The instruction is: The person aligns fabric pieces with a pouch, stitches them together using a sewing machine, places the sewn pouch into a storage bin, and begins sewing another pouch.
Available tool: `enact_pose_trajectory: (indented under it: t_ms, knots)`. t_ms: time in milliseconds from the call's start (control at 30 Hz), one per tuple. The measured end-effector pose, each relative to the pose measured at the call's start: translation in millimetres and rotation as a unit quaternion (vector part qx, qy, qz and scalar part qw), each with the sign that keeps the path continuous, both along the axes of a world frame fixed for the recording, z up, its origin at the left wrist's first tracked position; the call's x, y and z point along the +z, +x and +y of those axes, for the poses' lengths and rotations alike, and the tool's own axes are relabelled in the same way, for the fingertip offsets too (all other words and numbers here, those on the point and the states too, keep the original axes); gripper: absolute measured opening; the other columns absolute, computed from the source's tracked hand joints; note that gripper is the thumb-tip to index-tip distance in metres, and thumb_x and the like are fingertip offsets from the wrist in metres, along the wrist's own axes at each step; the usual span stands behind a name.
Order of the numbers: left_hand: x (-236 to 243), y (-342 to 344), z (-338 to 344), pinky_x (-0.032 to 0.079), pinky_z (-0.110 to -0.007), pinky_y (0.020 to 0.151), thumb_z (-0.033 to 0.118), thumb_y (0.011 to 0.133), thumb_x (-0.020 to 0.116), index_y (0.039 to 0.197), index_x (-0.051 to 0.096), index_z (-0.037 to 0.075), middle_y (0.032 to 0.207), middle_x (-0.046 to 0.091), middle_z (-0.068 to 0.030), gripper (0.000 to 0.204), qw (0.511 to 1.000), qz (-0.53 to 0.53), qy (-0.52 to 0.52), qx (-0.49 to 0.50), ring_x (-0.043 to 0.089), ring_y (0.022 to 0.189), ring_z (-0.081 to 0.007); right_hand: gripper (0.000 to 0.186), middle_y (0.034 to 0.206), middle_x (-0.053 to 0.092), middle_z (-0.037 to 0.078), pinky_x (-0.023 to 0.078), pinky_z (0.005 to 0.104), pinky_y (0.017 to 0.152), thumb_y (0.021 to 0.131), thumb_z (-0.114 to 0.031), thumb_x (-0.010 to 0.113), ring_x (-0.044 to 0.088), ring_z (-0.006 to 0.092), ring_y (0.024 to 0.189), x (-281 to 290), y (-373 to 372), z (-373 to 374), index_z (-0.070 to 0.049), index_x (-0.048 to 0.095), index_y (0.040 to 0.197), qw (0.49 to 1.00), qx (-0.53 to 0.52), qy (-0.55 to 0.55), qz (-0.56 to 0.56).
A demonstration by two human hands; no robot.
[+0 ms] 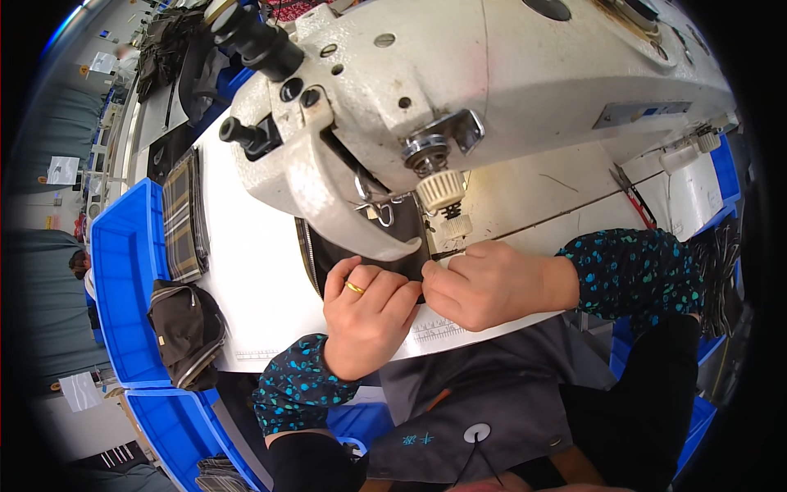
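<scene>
A dark brown fabric piece [326, 256] with a zipper along its left edge lies on the white sewing table, partly under the head of a white sewing machine [541, 74]. My left hand [367, 316], a gold ring on one finger, has its fingers curled over the near edge of the fabric. Close beside it, my right hand [496, 285] is closed in a pinch at the fabric's near right corner. The fingertips of both hands almost meet. A curved white lever [352, 225] hangs over the fabric and, with the machine head, hides the needle area.
Blue bins [131, 287] stand left of the table. Folded plaid cloth [184, 217] and a brown zippered pouch [187, 332] rest at its left edge. Red-handled snips [635, 201] lie right of the machine. Rulers [434, 330] run along the near edge; a grey apron [492, 394] covers my lap.
</scene>
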State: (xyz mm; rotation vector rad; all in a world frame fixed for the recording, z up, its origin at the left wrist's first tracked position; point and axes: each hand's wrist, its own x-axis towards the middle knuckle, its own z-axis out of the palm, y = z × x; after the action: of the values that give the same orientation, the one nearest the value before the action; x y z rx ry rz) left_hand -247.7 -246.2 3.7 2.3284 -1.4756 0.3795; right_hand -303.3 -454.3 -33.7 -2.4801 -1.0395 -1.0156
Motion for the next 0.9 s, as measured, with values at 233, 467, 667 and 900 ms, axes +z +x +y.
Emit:
enact_pose_trajectory:
  t_ms: [233,467,667,900]
  knots:
    - [5.9,-2.4,-1.4,0.050,-0.041,0.093,0.012,0.062,0.079,0.087,0.072,0.012,0.086,0.064,0.0019,0.026,0.998,0.020,0.058,0.014,0.062,0.085,-0.0209,0.010,0.065,0.044,0.001,0.038,0.0265,0.044,0.070,-0.017,0.065,0.050,0.0115,0.054,-4.2,0.5,-1.0,-0.009,0.060,0.067,0.999,0.028,-0.015,0.032]
    - [4.5,-0.7,-1.2,0.054,-0.039,0.089,0.009,0.057,0.081,0.090,0.075,0.011,0.089,0.068,0.0006,0.033,0.998,0.049,0.046,-0.006,0.065,0.089,-0.0223,0.013,0.064,0.046,0.003,0.042,0.0273,0.045,0.068,-0.016,0.065,0.053,0.0134,0.056,-1.9,-3.7,0.5,-0.006,0.059,0.064,0.998,0.037,-0.049,0.032]
    - [3.8,-0.7,0.0,0.054,-0.037,0.089,0.009,0.060,0.080,0.095,0.077,0.010,0.110,0.076,0.0008,0.036,0.996,0.067,0.058,-0.012,0.068,0.099,-0.0216,0.014,0.065,0.051,0.006,0.044,0.0287,0.043,0.068,-0.016,0.065,0.053,0.0154,0.053,-5.1,-3.6,0.8,-0.003,0.060,0.065,0.995,0.059,-0.063,0.042]
    - [-6.7,15.3,-6.4,0.053,-0.037,0.089,0.005,0.063,0.079,0.096,0.077,0.010,0.105,0.077,0.0018,0.033,0.998,0.052,0.022,-0.007,0.068,0.097,-0.0213,0.013,0.065,0.050,0.007,0.044,0.0315,0.041,0.071,-0.015,0.065,0.055,0.0162,0.049,-13.9,9.3,-4.4,-0.005,0.060,0.066,0.997,0.022,-0.051,0.049]
